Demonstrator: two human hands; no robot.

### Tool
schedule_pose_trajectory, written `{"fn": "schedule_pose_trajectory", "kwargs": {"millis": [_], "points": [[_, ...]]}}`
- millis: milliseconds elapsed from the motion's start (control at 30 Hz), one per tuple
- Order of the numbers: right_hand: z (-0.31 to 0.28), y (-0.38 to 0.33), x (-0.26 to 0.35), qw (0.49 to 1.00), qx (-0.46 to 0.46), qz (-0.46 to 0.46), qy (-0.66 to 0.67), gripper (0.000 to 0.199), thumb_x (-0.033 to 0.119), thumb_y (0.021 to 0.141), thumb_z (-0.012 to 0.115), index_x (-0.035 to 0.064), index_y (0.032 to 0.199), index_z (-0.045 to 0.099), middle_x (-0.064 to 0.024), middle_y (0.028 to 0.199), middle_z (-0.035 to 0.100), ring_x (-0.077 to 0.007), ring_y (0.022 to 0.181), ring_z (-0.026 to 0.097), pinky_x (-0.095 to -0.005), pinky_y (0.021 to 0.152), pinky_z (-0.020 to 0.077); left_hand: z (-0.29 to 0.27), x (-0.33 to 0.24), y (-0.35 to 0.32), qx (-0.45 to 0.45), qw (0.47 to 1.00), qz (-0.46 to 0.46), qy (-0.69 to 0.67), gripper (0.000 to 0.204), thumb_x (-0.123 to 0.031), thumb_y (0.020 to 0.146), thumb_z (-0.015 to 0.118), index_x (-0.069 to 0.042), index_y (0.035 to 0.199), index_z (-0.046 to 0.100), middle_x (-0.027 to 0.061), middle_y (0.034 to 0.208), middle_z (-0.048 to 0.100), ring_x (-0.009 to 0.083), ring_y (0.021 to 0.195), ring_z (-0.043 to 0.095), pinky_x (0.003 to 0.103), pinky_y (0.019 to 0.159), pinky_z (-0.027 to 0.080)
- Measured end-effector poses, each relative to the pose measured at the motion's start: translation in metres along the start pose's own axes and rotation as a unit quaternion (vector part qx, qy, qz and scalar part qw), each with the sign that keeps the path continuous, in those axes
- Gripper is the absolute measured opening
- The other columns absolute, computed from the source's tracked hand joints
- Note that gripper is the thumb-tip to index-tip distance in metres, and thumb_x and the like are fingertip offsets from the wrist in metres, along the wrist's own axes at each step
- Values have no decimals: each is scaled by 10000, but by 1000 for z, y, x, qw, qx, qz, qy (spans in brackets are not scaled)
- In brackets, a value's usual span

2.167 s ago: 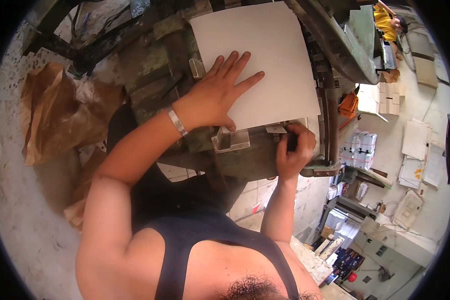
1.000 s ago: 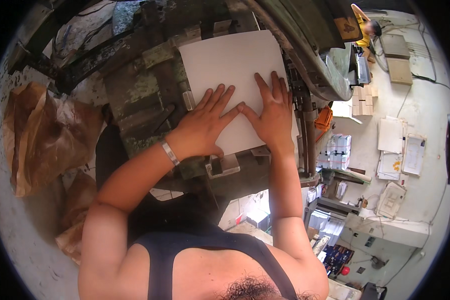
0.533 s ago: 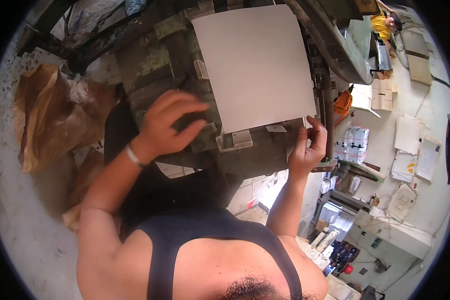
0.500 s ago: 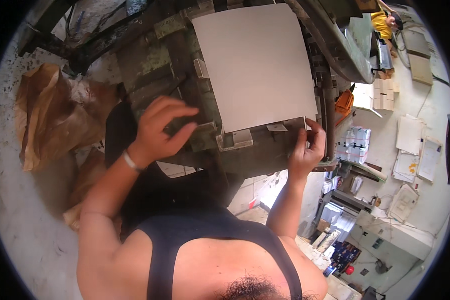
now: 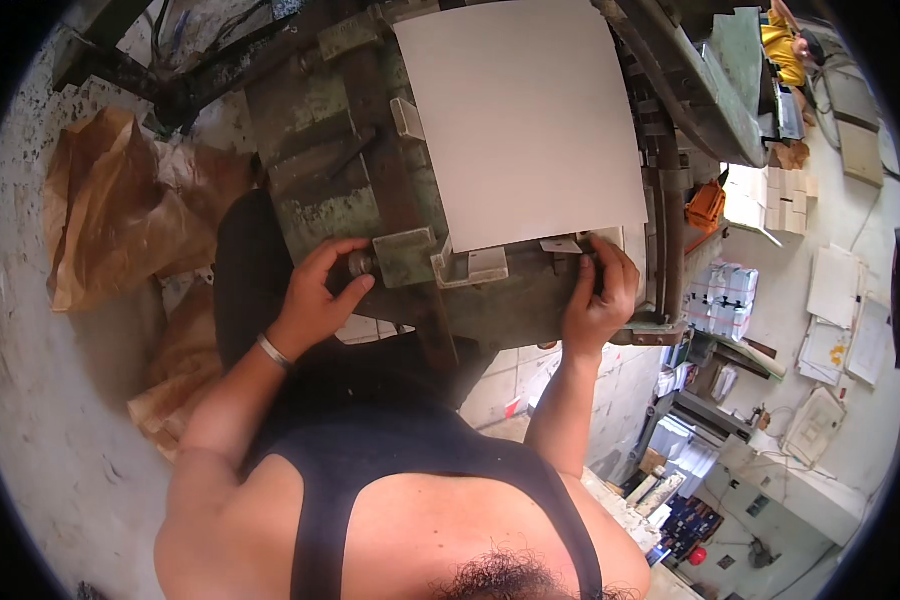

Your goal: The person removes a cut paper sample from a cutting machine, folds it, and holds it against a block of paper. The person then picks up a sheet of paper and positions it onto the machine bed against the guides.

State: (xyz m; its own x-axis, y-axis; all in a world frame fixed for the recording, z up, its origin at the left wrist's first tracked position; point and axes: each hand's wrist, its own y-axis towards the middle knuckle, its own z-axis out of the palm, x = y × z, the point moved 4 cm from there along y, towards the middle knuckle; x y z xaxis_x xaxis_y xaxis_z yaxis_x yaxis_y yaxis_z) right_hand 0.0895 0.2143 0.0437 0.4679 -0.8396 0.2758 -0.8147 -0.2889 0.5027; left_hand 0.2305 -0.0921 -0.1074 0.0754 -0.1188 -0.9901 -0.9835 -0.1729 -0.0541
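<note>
A large blank white sheet (image 5: pixel 525 125) lies on a worn green metal machine bed (image 5: pixel 300 170), its near edge by small metal stops. My left hand (image 5: pixel 315 300) has its thumb and forefinger around a round metal knob (image 5: pixel 362 263) at the bed's near left side. Beside that knob sits a green metal block (image 5: pixel 405 257). My right hand (image 5: pixel 602 300) is closed at the sheet's near right corner, next to a small white tab (image 5: pixel 562 245). What its fingertips pinch is hidden.
Crumpled brown paper (image 5: pixel 110 210) lies on the floor at left. A curved green machine arm (image 5: pixel 690 90) rises at far right, with an orange tool (image 5: pixel 705 205) below it. Strapped white bundles (image 5: pixel 725 298) stand further right. A person in yellow (image 5: pixel 785 50) is at the far right.
My left hand has come down and right, from hovering with spread fingers to the knob. My right hand has moved slightly left and down, at the sheet's edge. The view has shifted a little.
</note>
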Motion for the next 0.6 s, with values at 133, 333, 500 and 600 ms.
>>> {"fn": "schedule_pose_trajectory", "kwargs": {"millis": [133, 333, 500, 600], "points": [[2, 0, 0, 1000, -4, 1, -2, 239, 13, 937, 711, 35, 1167, 772, -142, 1126, 733, -339, 1033, 652, -430, 913, 523, -1, 5, 1, 26, 1000, -6, 13, 516, -118, 928, 789, -9, 1404, 624, 138, 1306, 710, 246, 1239, 678, 361, 1093, 489], [2, -1, -1, 1000, -2, 1, -13, 240, 17, 938, 707, 38, 1168, 770, -144, 1125, 730, -346, 1034, 648, -435, 916, 517, 3, -19, 8, -40, 993, 101, 53, 783, -205, 758, 963, -28, 1432, 607, 161, 1416, 641, 302, 1339, 612, 405, 1121, 479], [3, -1, -1, 1000, -6, 6, -6, 235, 21, 934, 711, 38, 1162, 767, -149, 1128, 729, -350, 1039, 650, -438, 924, 516, 16, -18, 14, -56, 987, 130, 70, 834, -233, 670, 1021, -50, 1388, 638, 160, 1379, 634, 323, 1299, 620, 416, 1113, 488], [3, -1, -2, 1000, -7, 7, -8, 232, 23, 931, 713, 38, 1157, 766, -152, 1131, 730, -355, 1042, 651, -443, 929, 515, 18, -19, 14, -59, 990, 114, 58, 804, -214, 672, 1017, -47, 1367, 650, 159, 1372, 634, 320, 1292, 622, 419, 1112, 490]]}}
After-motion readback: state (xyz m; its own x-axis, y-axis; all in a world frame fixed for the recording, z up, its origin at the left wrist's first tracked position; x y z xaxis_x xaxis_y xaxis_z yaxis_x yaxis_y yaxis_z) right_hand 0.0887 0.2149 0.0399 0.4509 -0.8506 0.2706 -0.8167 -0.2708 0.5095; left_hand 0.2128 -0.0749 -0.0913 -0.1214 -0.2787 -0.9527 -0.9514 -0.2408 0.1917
